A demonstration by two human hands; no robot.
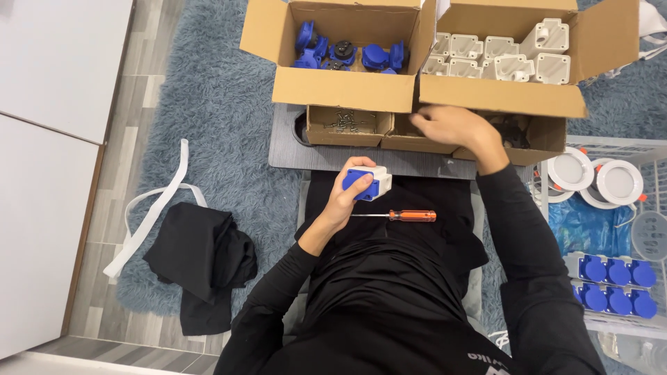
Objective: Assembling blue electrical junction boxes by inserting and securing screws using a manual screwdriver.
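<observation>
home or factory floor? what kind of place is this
Likely a home used for piecework: shaggy blue rug, cardboard boxes of blue and white socket parts, and an orange-handled screwdriver on the person's lap.

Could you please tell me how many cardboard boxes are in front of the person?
4: a large box of blue parts, a large box of white housings, and two small boxes below them; more may be hidden.

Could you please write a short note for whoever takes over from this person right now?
Left hand holds a blue and white socket over the lap. Right hand reaches into a small cardboard box; what it grips is hidden. The screwdriver lies on the lap. Blue parts and white housings fill the two big boxes. Finished sockets sit in the basket on the right.
</observation>
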